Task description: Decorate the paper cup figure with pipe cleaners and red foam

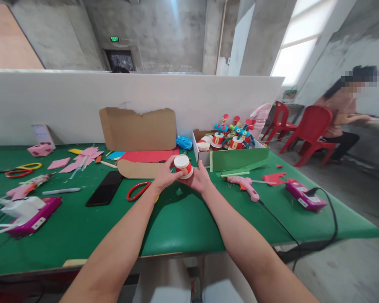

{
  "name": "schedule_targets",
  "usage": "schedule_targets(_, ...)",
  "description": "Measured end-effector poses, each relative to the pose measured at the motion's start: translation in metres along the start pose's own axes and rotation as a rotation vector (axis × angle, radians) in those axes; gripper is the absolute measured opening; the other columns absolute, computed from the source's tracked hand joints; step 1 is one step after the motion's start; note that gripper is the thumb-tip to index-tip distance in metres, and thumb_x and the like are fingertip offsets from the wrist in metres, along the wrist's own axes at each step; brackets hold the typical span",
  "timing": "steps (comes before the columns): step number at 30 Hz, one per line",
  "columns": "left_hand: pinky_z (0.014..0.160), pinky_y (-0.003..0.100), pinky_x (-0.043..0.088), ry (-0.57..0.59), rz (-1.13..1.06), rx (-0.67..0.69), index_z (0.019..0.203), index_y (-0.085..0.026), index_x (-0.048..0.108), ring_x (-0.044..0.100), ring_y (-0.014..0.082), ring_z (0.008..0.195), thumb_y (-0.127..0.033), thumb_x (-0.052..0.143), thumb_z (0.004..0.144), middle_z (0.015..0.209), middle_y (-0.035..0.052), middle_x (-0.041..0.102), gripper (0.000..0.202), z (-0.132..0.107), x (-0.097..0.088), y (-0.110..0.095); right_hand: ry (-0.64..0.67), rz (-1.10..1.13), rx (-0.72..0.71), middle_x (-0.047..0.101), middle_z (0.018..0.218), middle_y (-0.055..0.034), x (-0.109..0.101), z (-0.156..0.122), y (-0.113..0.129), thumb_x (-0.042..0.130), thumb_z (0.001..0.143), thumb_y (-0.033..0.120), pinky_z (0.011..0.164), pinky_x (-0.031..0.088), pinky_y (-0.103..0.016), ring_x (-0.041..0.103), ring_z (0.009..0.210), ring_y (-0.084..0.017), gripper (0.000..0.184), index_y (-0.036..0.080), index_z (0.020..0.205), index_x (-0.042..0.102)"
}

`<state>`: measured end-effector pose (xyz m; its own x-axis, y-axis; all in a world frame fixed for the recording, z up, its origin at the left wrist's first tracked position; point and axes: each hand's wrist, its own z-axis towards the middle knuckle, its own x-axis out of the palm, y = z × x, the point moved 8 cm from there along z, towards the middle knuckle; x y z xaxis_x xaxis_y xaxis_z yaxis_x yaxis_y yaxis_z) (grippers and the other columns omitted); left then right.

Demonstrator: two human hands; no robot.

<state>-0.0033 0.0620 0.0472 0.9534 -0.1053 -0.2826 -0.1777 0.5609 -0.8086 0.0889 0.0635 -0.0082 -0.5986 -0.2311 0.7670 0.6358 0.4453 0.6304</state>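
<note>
A small white paper cup (182, 161) with a red band round it is held up over the middle of the green table, its closed white end facing me. My left hand (164, 175) grips the cup from the left, thumb across the front. From below and the right, my right hand (199, 180) supports the same cup, its fingers partly hidden beneath it. Under my left wrist lie red-handled scissors (138, 191). Just behind that hand is a strip of brown cardboard (139, 169).
An open box (240, 160) holds several cup figures. Glue guns lie right (244, 186) and left (27, 188), near purple power strips (306, 197). A black phone (105, 188), pink paper pieces (82, 160) and upright cardboard (139, 129) are about. A person sits far right.
</note>
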Motion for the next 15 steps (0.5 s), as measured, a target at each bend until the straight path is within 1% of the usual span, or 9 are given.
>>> schedule_targets(5,0.096,0.042,0.046,0.016,0.074,0.002,0.124,-0.019,0.055,0.059,0.0244,0.107,-0.039,0.072,0.07,0.115,0.0096,0.063,0.059,-0.0014,0.0047,0.0028,-0.043,0.021,-0.035,0.07,0.102,-0.0157,-0.001,0.0014,0.0026,0.002,0.094,0.055,0.086,0.053,-0.047,0.065,0.098,-0.027,0.071,0.012,0.118,0.053)
schedule_targets(9,0.097,0.043,0.046,0.031,0.066,0.0,0.124,-0.018,0.054,0.059,0.0255,0.107,-0.041,0.072,0.071,0.116,0.011,0.064,0.061,-0.0005,0.0069,0.007,-0.08,0.039,-0.03,0.071,0.1,-0.016,-0.0024,0.0016,0.0013,-0.001,0.094,0.052,0.086,0.054,-0.046,0.065,0.098,-0.027,0.072,0.011,0.119,0.053)
schedule_targets(11,0.097,0.044,0.045,0.035,0.058,0.003,0.125,-0.017,0.053,0.059,0.026,0.108,-0.041,0.072,0.07,0.117,0.0114,0.064,0.062,-0.0001,0.0072,0.0071,-0.083,0.05,-0.023,0.071,0.101,-0.0163,-0.0018,0.0008,0.0009,-0.002,0.094,0.052,0.086,0.054,-0.046,0.065,0.098,-0.027,0.074,0.01,0.12,0.052)
schedule_targets(15,0.099,0.043,0.044,0.016,0.078,-0.001,0.123,-0.017,0.054,0.058,0.0259,0.11,-0.041,0.073,0.07,0.116,0.0103,0.064,0.061,-0.0002,0.0041,0.0061,-0.032,0.073,-0.005,0.07,0.104,-0.0171,0.0024,-0.0008,0.0019,-0.001,0.093,0.058,0.085,0.054,-0.047,0.066,0.097,-0.028,0.076,0.01,0.123,0.051)
